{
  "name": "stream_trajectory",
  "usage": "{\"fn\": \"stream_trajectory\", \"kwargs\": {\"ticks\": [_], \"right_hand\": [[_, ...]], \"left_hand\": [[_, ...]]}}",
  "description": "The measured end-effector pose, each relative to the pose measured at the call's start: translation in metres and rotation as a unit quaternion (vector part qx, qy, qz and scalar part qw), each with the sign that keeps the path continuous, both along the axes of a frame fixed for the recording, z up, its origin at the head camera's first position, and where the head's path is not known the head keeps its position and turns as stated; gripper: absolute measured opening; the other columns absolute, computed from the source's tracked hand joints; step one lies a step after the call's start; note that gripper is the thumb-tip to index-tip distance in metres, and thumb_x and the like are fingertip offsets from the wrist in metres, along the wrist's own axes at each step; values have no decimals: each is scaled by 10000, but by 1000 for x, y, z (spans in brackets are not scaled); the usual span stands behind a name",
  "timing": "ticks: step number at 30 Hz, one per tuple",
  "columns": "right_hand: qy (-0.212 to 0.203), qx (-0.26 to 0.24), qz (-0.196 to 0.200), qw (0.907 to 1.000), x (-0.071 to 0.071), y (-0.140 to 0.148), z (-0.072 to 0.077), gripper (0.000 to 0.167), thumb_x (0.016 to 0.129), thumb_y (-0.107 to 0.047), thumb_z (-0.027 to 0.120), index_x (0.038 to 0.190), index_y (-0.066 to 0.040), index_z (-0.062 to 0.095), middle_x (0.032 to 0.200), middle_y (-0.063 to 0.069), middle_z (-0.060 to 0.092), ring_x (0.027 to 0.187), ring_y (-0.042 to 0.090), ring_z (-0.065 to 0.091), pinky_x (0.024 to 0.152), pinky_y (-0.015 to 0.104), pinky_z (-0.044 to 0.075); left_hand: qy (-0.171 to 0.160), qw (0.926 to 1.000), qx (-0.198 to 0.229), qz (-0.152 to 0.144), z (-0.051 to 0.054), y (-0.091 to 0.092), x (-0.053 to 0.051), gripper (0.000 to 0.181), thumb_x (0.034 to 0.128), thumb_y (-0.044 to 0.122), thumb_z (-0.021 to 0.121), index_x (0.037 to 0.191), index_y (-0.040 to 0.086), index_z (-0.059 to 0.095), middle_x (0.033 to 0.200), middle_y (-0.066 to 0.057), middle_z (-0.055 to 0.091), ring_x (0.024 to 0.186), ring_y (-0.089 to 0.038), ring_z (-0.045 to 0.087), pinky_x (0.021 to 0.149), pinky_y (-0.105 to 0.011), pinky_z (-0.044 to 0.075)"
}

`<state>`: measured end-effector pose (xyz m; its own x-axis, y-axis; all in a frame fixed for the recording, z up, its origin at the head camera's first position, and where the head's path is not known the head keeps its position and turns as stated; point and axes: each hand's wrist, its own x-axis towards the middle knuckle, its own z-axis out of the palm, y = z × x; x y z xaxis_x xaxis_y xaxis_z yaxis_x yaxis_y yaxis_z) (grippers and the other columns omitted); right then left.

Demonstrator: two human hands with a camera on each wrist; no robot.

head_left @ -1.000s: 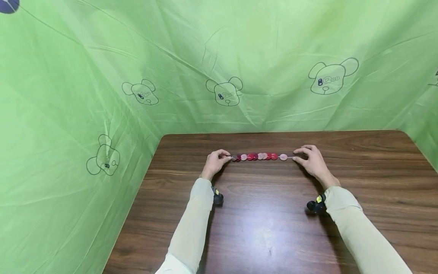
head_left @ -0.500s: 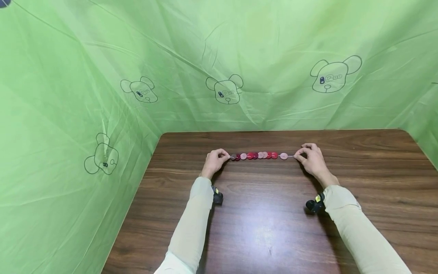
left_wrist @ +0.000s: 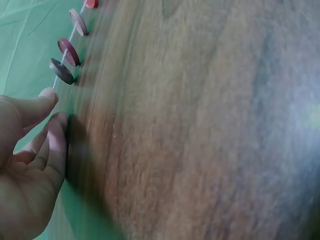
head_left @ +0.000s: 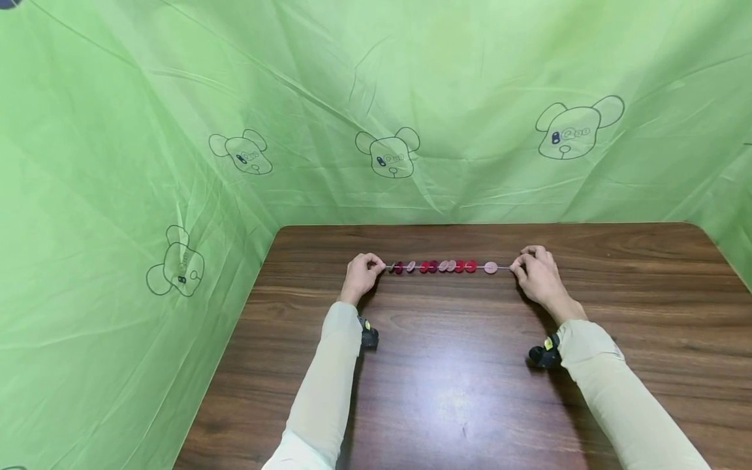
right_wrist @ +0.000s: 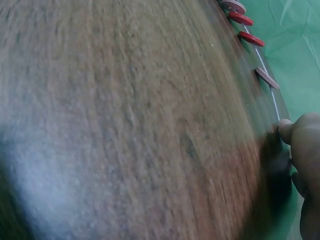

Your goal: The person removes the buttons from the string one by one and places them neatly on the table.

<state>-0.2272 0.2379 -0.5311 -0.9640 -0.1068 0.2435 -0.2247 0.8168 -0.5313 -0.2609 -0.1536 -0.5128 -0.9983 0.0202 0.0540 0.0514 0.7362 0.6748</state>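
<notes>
A thin pale string (head_left: pixel 480 267) runs straight between the two hands, threaded through several round discs (head_left: pixel 470 266) in red, pink and dark tones. My left hand (head_left: pixel 360 275) pinches its left end, close to a dark disc (left_wrist: pixel 61 71) in the left wrist view. The right hand (head_left: pixel 541 279) pinches the other end between thumb and finger, with a pink disc (head_left: pixel 490 267) nearest to it. In the right wrist view the string (right_wrist: pixel 275 104) reaches the right fingertips, and the discs there stand tilted on edge.
The brown wooden table (head_left: pixel 458 365) lies beneath both forearms. Green cloth (head_left: pixel 470 98) printed with outlined bear heads hangs behind and at the sides. A small black camera sits on each wrist.
The hands have moved slightly apart, the left one leftward and the right one a little rightward. The right fingers have closed onto the string's end. Discs near the left have turned more edge-on.
</notes>
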Motion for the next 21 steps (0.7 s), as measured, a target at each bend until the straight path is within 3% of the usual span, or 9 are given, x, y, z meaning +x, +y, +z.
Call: {"fn": "stream_trajectory", "kwargs": {"ticks": [10, 21], "right_hand": [[-264, 270, -74, 9993, 1, -2, 8, 134, 927, -111, 555, 881, 0, 616, 1239, 213, 450, 1168, 465, 340, 891, 587, 245], [-451, 244, -129, 9986, 0, 0, 6, 139, 920, -118, 541, 869, -26, 632, 1252, 220, 436, 1216, 476, 285, 917, 603, 209]], "left_hand": [[73, 9996, -257, -62, 3, 0, -4, 101, 924, 122, 622, 841, 71, 649, 909, -74, 590, 858, -217, 554, 799, -330, 454], [-205, 9994, -249, 106, 3, 2, 0, 122, 931, 166, 627, 864, 73, 669, 958, -80, 580, 891, -218, 542, 817, -330, 451]]}}
